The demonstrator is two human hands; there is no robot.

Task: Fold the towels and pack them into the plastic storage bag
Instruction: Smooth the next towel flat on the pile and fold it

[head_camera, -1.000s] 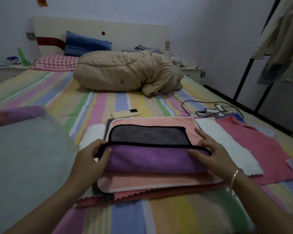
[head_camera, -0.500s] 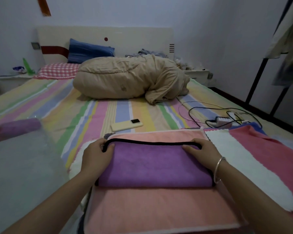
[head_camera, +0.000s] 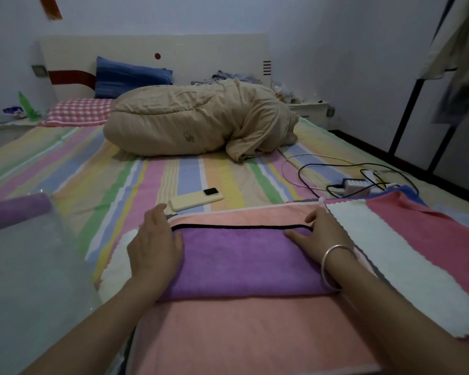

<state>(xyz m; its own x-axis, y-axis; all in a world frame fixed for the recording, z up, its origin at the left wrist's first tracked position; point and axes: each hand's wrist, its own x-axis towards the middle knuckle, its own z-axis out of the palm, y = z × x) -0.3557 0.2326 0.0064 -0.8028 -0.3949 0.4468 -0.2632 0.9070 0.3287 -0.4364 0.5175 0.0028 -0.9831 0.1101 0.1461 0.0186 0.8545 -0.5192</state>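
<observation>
A folded purple towel (head_camera: 241, 262) with black edging lies on top of a salmon-pink towel (head_camera: 244, 334) on the striped bed. My left hand (head_camera: 155, 247) rests flat on the purple towel's left end. My right hand (head_camera: 320, 236) presses flat on its right end, fingers straight. A white towel (head_camera: 401, 261) and a red towel (head_camera: 441, 231) lie spread to the right. The clear plastic storage bag (head_camera: 30, 280) lies at the left, with a rolled purple towel (head_camera: 16, 211) showing through it.
A cream phone (head_camera: 197, 202) lies just beyond the towels. A power strip with black and white cables (head_camera: 355, 185) sits at the right. A bundled tan duvet (head_camera: 201, 125) and pillows fill the head of the bed. Clothes hang on a rack at the far right.
The purple towel's near half was folded over, covering its grey side. My hands then let go of the edge and now lie flat on the towel's two ends.
</observation>
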